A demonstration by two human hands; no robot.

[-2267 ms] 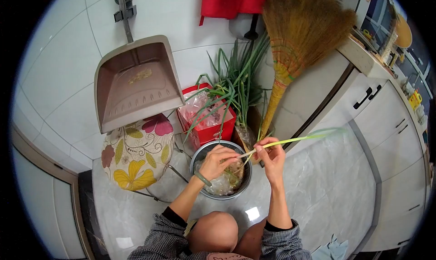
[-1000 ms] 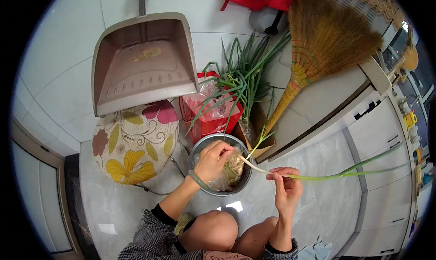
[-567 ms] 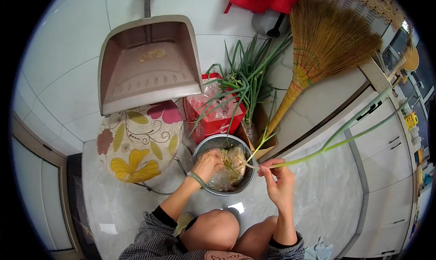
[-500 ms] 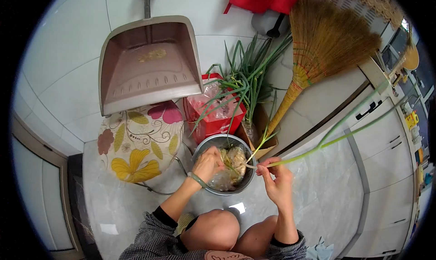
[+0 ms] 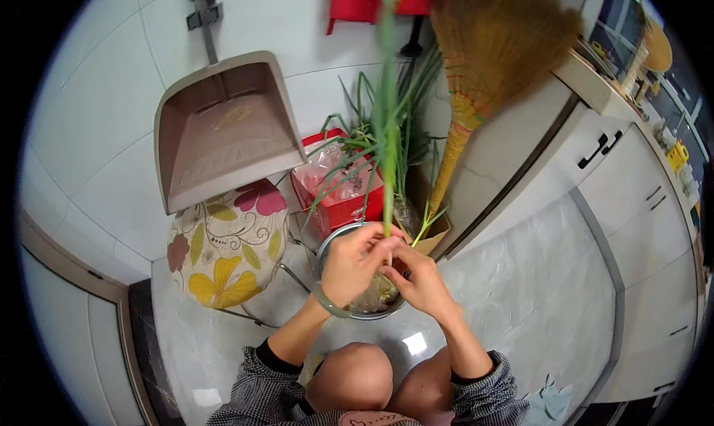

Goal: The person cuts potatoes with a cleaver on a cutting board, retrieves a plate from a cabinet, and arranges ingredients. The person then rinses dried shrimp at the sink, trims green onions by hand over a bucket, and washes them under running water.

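Observation:
A long green onion stands nearly upright over the round metal bin, its upper leaves blurred. My left hand, with a green bangle at the wrist, is closed around the stalk's lower part. Just right of it, my right hand has its fingers closed at the pale lower end, touching the left. Peelings in a clear plastic bag show inside the bin below, partly hidden by both hands.
Behind the bin are a red box with plastic bags and a bunch of green onions in a cardboard box. A broom leans at right. A dustpan hangs above a flowered stool.
The green onion has swung from pointing right to upright. My right hand has moved left to meet my left hand, which has come off the bin's contents onto the stalk. The view has shifted slightly.

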